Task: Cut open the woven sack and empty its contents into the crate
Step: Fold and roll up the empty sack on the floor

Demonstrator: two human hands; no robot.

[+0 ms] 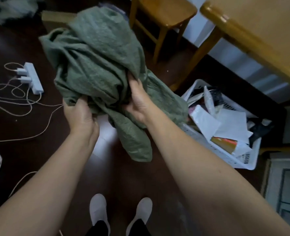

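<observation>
Green woven plastic, limp and crumpled, fills the upper centre of the frame. The sack (96, 62) is held up off the dark floor (106, 178), bunched between both hands. The left hand (80, 114) grips a fold at the sack's lower left edge, fingers curled into the cloth. The right hand (139, 101) clutches a gathered wad near the middle, fingers dug into the folds. A loose tail of the sack hangs down at centre, just left of the white crate (234, 163). The crate sits on the floor at the right of the frame and holds envelopes and packets (231, 123).

The sack looks slack, so most of its load is probably in the crate already, and the step in hand seems to be the last shake-out. Which end is the cut one cannot be told from here. To do it well, shift the bundle rightward until the open end hangs over the crate rather than beside it. Hold the closed end high and shake downward in short strokes, so nothing small drops on the floor. The power strip (33, 78) at the left is well apart.
</observation>
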